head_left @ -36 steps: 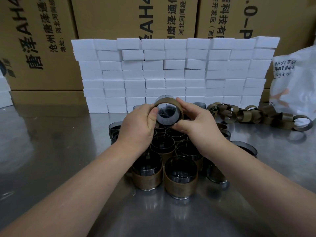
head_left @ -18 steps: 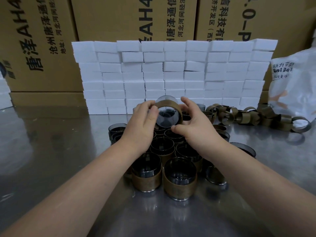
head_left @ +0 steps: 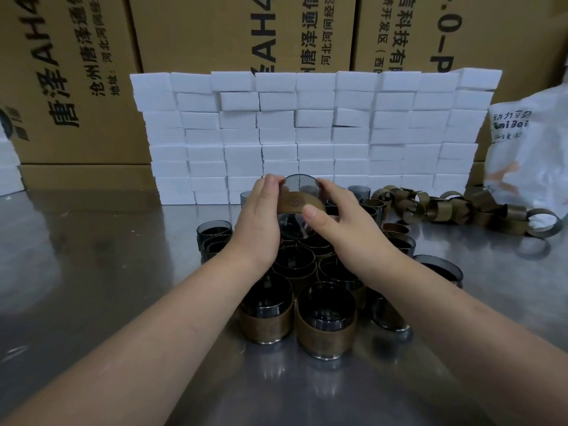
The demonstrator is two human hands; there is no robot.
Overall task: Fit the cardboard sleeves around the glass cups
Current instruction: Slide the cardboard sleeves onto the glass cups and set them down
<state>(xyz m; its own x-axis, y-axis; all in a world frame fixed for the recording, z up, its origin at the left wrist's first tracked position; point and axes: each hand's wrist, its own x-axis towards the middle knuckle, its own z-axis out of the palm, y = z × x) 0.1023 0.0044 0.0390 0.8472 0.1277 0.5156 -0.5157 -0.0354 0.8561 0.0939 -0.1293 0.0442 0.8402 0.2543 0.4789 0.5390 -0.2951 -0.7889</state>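
A smoked glass cup [head_left: 299,184] with a brown cardboard sleeve [head_left: 296,202] around its middle is held between both hands above the pile. My left hand [head_left: 259,222] grips its left side and my right hand [head_left: 338,221] grips its right side, thumb on the sleeve's lower edge. The cup is tilted, its bottom toward me. Below stand several sleeved cups [head_left: 325,324] clustered on the steel table [head_left: 92,272]. Bare glass cups [head_left: 213,232] stand to the left and at the right [head_left: 439,265].
Loose cardboard sleeves [head_left: 445,207] lie in a row at the back right. A wall of white foam blocks [head_left: 307,133] stands behind the cups, with brown cartons [head_left: 199,32] beyond. A white plastic bag [head_left: 528,142] sits at the far right.
The cup has turned from its mouth facing me to showing its sleeved side. Both hands have shifted around it and sit slightly lower over the pile.
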